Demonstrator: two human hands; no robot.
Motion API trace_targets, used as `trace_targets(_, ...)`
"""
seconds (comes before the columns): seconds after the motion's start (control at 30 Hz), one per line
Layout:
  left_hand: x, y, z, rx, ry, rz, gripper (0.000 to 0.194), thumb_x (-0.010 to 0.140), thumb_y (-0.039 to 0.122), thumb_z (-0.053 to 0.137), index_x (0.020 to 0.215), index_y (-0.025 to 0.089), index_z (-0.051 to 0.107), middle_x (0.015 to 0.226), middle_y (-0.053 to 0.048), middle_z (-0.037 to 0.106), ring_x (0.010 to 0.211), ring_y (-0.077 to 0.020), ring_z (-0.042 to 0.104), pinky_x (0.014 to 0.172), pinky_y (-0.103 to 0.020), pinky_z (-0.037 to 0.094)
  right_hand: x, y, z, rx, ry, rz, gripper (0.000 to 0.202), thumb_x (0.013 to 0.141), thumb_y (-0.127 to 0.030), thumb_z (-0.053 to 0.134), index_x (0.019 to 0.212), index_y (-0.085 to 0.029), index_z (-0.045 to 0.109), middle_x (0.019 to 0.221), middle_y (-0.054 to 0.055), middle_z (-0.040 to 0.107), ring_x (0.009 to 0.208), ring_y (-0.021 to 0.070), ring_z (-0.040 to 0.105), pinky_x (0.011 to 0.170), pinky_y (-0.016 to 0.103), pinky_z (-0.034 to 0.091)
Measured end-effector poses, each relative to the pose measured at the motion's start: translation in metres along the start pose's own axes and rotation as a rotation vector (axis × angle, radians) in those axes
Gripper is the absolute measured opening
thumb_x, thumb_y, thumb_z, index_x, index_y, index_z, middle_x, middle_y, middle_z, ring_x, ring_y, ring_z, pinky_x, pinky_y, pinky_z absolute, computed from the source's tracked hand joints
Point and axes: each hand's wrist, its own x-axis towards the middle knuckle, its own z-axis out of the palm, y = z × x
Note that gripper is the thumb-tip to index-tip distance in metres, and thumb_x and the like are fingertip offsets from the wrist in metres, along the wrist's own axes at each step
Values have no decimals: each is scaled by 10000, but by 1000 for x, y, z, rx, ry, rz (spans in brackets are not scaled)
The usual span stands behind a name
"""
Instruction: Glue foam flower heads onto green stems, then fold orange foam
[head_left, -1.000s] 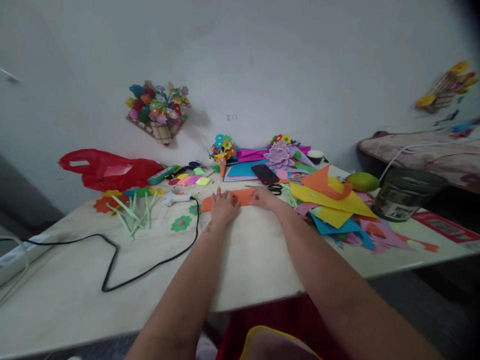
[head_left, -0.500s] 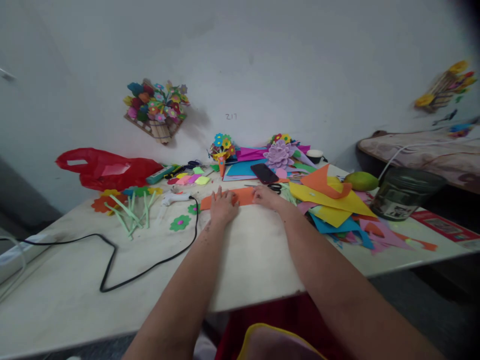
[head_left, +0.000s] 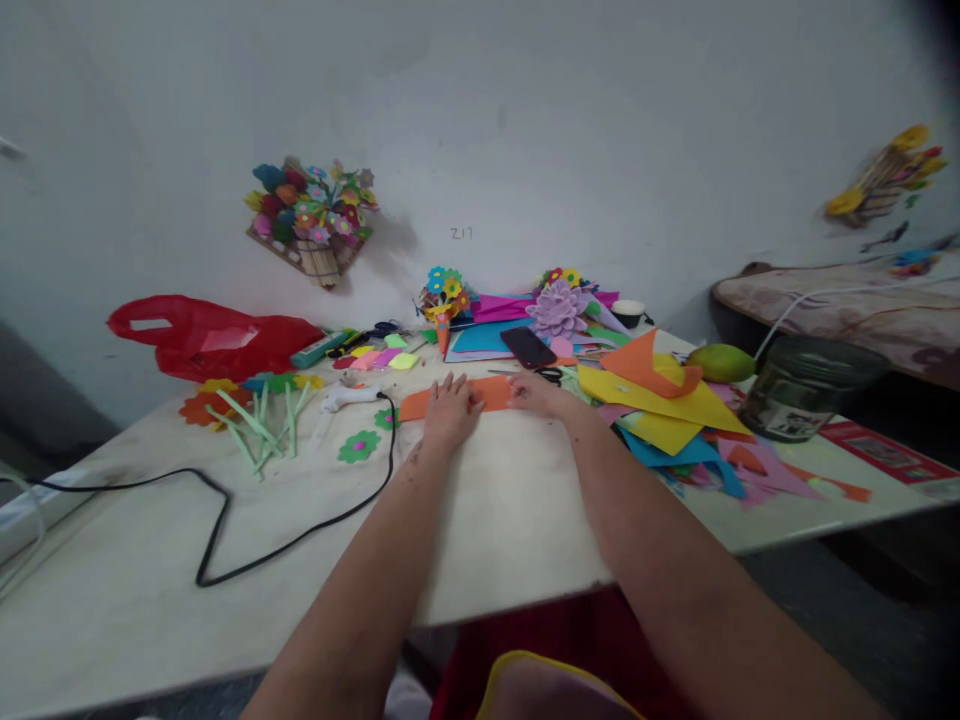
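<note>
An orange craft foam strip [head_left: 492,394] lies on the table in front of me. My left hand [head_left: 451,412] rests on its middle, fingers spread and pressing it down. At the strip's right end, my right hand [head_left: 536,394] is closed with the fingertips pinching the edge. Left of the strip are green foam flowers [head_left: 359,446] with pink centres. A white glue gun [head_left: 349,397] lies beyond them. Scissors [head_left: 550,375] show just behind my right hand, partly hidden by it.
Yellow foam sheets [head_left: 660,405] and other scraps pile up at the right, beside a dark lidded jar [head_left: 810,388] and a green fruit [head_left: 721,363]. Left lie pale green strips [head_left: 259,425], a red bag [head_left: 217,335] and a black cord [head_left: 300,540]. A phone [head_left: 528,347] lies behind.
My left hand has shifted very slightly to the right along the orange strip. The right hand keeps its place at the strip's end.
</note>
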Motion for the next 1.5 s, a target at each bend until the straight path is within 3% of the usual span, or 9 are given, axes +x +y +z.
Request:
trace_targets(0.2,0,0,1,-29,-23,-32,312,834,423,377,956,207,566,1371,-37,394,1312,-224,225,1078,-432,134,-6,-1,-3,157,-81,124,159,638,-159,615,796,-152,593,684,3,589,638,127,530,583,232,415)
trace_targets(0.33,1,0,0,-35,-34,-36,312,840,408,361,969,201,556,1376,-39,387,1308,-217,234,1078,-419,136,-3,-4,-1,62,-53,142,44,640,-162,617,665,-152,582,692,20,597,684,138,535,637,242,416)
trace_targets(0.6,-1,1,-3,-56,-49,-49,325,833,437,363,956,198,545,1377,-61,382,1310,-230,229,1072,-422,133,0,-6,-1,-274,2,267,215,597,-358,701,547,-170,609,693,77,604,788,203,538,743,301,390)
trace_targets(0.77,0,1,-2,-45,-48,-50,302,832,411,376,963,198,544,1372,-60,390,1316,-237,211,1075,-417,136,-1,-8,-3,-273,13,324,247,568,-418,717,570,-183,641,752,106,601,848,238,529,738,319,395)
trace_targets(1.0,0,0,-3,-47,-61,-67,299,822,391,390,989,194,541,1364,-55,399,1317,-258,196,1072,-439,142,-6,-11,-7,-221,1,298,164,618,-331,680,590,-178,627,744,77,622,774,200,548,702,294,395)
trace_targets(1.13,0,0,-2,-51,-45,-58,298,820,400,388,975,200,547,1348,-48,421,1314,-260,205,1073,-435,140,-4,-7,-7,-129,84,350,107,655,-266,630,618,-166,624,674,68,622,705,181,558,653,273,402)
trace_targets(1.3,0,0,-3,-44,-33,-57,318,816,411,394,1006,202,540,1337,-56,434,1309,-263,217,1071,-433,151,7,-18,2,196,311,240,91,716,-198,522,726,-154,601,775,56,636,722,142,565,670,245,424)
trace_targets(1.43,0,1,-1,-41,-18,-28,307,830,396,373,1015,209,532,1347,-49,422,1318,-242,199,1073,-424,152,13,-35,21,493,210,172,123,723,-193,478,778,-140,575,676,17,606,609,109,541,593,222,425)
trace_targets(1.5,1,1,0,-59,-13,-13,287,840,353,360,1017,201,529,1357,-49,410,1321,-225,194,1078,-410,148,14,-38,29,501,120,150,113,698,-183,488,753,-140,577,642,-2,592,586,104,522,577,219,418)
